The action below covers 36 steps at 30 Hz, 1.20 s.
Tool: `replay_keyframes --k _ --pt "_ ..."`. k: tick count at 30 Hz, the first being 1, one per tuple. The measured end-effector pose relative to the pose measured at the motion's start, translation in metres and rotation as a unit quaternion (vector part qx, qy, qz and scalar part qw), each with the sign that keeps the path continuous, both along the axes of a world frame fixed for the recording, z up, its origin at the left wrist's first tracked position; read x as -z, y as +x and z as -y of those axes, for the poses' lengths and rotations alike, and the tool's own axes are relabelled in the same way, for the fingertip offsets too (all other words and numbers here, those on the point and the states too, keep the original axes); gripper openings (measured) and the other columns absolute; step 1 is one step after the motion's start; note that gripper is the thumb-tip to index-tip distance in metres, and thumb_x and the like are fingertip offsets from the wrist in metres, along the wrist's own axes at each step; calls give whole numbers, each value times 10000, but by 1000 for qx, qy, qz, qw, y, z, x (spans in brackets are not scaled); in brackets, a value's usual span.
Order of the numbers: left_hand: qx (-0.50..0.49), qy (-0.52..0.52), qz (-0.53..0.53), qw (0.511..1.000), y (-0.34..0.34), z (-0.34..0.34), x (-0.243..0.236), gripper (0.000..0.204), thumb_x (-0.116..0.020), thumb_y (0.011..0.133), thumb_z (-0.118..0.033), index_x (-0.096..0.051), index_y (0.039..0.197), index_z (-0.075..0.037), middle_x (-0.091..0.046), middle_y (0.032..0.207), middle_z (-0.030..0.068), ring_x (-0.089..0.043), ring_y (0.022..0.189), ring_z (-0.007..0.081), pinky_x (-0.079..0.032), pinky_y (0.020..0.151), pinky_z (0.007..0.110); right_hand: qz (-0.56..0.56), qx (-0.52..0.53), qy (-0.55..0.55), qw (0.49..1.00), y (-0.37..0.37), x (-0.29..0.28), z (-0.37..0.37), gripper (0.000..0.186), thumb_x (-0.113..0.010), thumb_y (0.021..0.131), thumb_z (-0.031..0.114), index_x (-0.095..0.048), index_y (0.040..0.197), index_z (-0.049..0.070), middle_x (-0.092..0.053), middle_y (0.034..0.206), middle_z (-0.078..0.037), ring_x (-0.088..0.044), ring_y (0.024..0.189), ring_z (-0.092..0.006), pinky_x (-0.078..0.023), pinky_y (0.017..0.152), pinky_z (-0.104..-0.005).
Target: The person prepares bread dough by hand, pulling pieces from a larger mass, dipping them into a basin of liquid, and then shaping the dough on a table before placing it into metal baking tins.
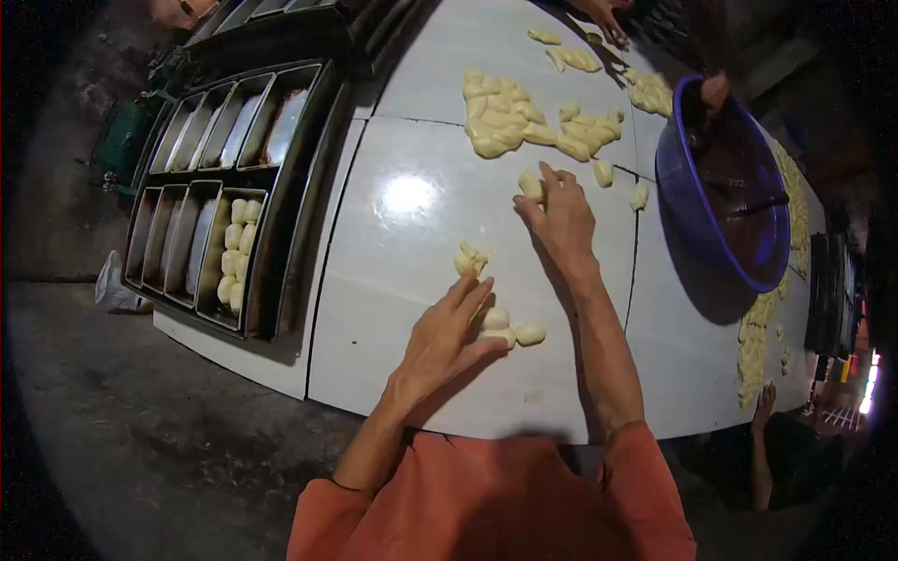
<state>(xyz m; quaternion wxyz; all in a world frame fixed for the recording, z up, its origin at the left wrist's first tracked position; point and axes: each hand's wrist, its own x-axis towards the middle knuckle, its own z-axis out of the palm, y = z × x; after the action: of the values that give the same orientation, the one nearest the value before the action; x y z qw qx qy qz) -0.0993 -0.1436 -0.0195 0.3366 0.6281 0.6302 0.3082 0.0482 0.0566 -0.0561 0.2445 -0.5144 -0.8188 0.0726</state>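
Right hand, right of centre, curved around a dough piece; grip closure can't be judged. Left hand, lower centre: grip spread beside dough balls.

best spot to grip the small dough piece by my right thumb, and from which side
Probably take the small dough piece lightly by its two long sides, around the middle, with your right hand coming in from the near right, where it lies. The piece is a rounded stub, longer away from you than across, so its width offers the narrower hold; it looks soft.
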Motion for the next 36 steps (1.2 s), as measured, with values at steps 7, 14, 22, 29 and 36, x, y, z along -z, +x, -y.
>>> replay_keyframes --k 7,14,22,29,36 --pt "-167 -81 261 947 -10 -32 -10 556 -744 906 -231 -561 1364 27 -658 1213 164 -671 891 180 -555 774 316 -252 -12 -318 914 -6 -18 -6 205 -645 916 159 -658 1048 2 -660 938 -103 -651 897 -181 -522 774 -344" --pt "-151 -74 435 885 -1 -62 -10 265 -688 937 -169 -682 1097 42 -702 925 82 -646 852 125 -526 740 266 -463 -5 -518 719 -1 -57 76 513 -706 879 177 -524 1333 25 -587 1045 -93 -603 968 -167 -509 816 -306" --pt "-162 117 238 950 33 -56 -24 504 -600 990 -258 -505 1400 19 -541 1389 209 -510 1323 288 -488 1012 393 -530 8 -371 763 8 -75 110 207 -705 909 126 -575 1060 72 -589 965 -38 -591 925 -159 -511 784 -322" --pt "-89 270 336 898 89 -75 -9 817 -720 930 -396 -331 1546 -27 -705 1147 170 -686 1051 246 -531 936 357 -733 -87 -394 548 18 -105 124 253 -652 994 213 -556 1144 34 -589 1003 -22 -596 935 -111 -524 805 -268" --pt "-26 81 423 902 124 -88 -3 872 -760 918 -269 -232 1598 -127 -561 1405 190 -687 995 220 -582 856 327 -698 92 -269 657 95 -99 54 250 -625 996 217 -567 1172 49 -609 1001 -31 -613 930 -124 -529 773 -300"
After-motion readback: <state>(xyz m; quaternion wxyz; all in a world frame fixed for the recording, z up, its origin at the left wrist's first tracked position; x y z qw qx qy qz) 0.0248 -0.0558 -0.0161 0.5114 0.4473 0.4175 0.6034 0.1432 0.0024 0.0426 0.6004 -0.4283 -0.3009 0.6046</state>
